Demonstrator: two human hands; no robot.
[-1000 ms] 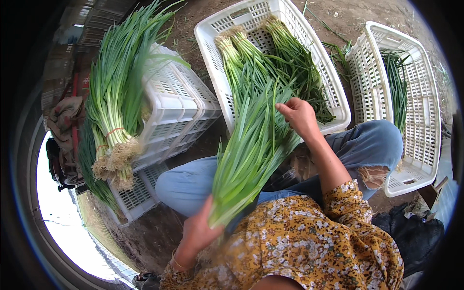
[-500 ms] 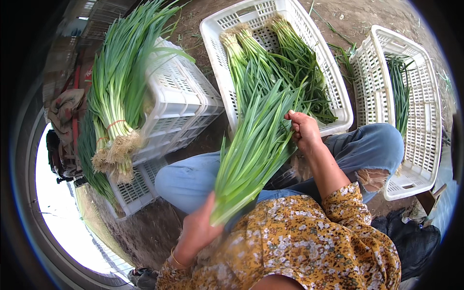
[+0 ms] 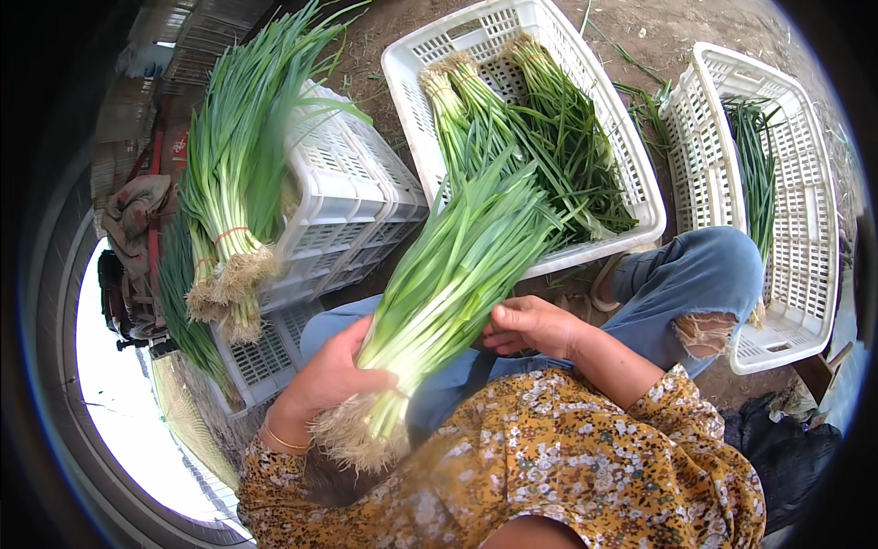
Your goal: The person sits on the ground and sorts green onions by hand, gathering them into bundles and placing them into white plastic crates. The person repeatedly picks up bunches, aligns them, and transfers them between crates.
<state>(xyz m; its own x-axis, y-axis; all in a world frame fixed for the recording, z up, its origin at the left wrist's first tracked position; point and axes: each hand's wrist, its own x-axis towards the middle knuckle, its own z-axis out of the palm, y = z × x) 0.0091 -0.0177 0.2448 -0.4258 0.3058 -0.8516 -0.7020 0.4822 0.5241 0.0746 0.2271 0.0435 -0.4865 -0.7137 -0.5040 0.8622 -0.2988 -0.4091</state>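
A bunch of green garlic with long flat leaves, white stems and shaggy roots lies slanted above my lap. My left hand is closed round its white stems just above the roots, the thumb across the front. A reddish tie shows by that thumb. My right hand is beside the leaves on the right, its fingers loosely bent and the thumb apart from them, with nothing seen in it. The leaf tips reach over the near edge of a white crate, which holds several more bunches.
At left, stacked white crates bear tied bunches, roots toward me. Another white crate at right has greens inside. My bent knee is close to it. A black bag lies at lower right.
The bunch has moved up and left, and its roots now show. My right hand has come down from the leaf tips toward me and its fingers have loosened.
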